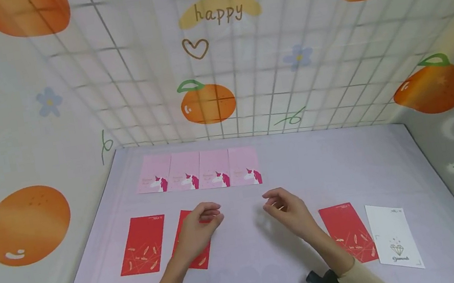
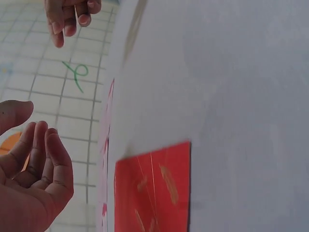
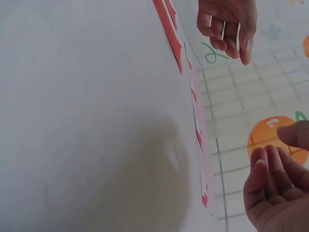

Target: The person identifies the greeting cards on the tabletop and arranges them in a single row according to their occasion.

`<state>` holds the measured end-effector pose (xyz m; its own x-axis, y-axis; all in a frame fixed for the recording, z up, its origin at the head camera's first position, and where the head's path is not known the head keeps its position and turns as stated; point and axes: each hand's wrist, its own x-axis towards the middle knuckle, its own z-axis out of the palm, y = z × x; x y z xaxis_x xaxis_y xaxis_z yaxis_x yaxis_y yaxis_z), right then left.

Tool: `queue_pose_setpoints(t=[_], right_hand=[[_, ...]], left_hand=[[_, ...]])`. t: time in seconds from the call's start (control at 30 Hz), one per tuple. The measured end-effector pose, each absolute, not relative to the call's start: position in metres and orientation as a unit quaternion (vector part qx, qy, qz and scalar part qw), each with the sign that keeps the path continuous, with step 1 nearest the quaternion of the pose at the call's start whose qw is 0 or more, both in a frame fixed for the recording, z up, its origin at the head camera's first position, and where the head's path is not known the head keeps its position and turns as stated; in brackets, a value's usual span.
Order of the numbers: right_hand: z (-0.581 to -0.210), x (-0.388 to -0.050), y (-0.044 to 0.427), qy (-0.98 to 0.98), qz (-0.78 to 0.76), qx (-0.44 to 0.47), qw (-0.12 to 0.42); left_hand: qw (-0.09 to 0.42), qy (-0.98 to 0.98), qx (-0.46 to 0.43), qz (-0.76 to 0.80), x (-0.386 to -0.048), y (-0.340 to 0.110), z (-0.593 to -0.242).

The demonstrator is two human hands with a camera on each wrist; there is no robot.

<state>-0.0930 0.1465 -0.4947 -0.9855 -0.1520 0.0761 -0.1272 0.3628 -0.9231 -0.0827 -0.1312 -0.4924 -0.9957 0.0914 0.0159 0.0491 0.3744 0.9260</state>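
Both grips apart, empty: left hand (image 1: 198, 231) partly hides red card (image 1: 201, 258) on table (image 1: 347, 167), right hand (image 1: 290, 213) over table; pink cards (image 1: 211, 163) rowed behind; likely between pickups, next probably needs edge pinch

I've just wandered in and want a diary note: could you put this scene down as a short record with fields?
Left grip: empty, fingers bent
Right grip: empty, fingers bent
Back: four pink unicorn cards, side by side
Left: two red cards, one partly hidden by the left grip
Right: one red card beside a white card with a diamond
Table: pale
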Motion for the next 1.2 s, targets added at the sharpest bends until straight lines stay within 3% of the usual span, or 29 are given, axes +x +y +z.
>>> queue_pose_setpoints(t=[0.83,1.2], right_hand=[[-0.528,-0.113,0.052,0.806,-0.568,-0.146,0.08],[-0.535,-0.119,0.032,0.817,-0.547,-0.148,0.111]], left_hand=[[0.043,0.866,-0.03,0.498,-0.096,-0.211,-0.512],[0.104,0.891,-0.048,0.439,-0.105,-0.226,-0.512]])
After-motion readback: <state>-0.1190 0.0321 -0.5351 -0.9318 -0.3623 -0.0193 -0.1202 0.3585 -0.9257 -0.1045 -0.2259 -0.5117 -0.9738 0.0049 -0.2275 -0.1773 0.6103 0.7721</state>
